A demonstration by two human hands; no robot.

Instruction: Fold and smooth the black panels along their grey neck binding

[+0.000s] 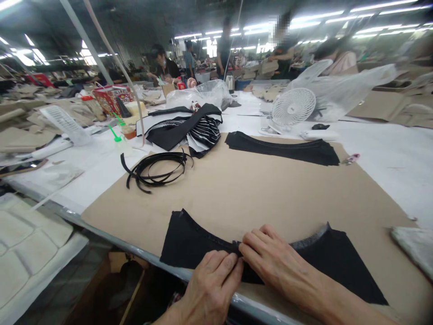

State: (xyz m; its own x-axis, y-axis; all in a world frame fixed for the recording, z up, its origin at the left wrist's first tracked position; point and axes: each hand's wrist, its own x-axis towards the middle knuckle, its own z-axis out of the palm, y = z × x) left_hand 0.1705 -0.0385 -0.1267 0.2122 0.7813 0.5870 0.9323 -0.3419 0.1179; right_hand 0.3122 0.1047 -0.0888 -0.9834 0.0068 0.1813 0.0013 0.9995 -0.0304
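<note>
A black curved fabric panel [338, 262] lies flat at the front of the brown board, its concave edge facing away from me. Along that edge runs a narrow, shinier strip [309, 239]. My left hand [213, 280] has its thumb and fingers pinched together on the panel's middle. Right beside it, my right hand [270, 257] presses with bent fingers on the same edge, its fingertips close to the left ones. Both hands cover the panel's middle, so the exact spot between the fingertips is hidden.
Coiled black strips [157, 169] lie at left on the brown board [264, 189]. Behind are stacked black panels [282, 146], a heap of black and white pieces [187, 128], green-capped bottles [117, 137] and a white fan [293, 107]. Several people stand farther back. The table edge [128, 246] runs close in front.
</note>
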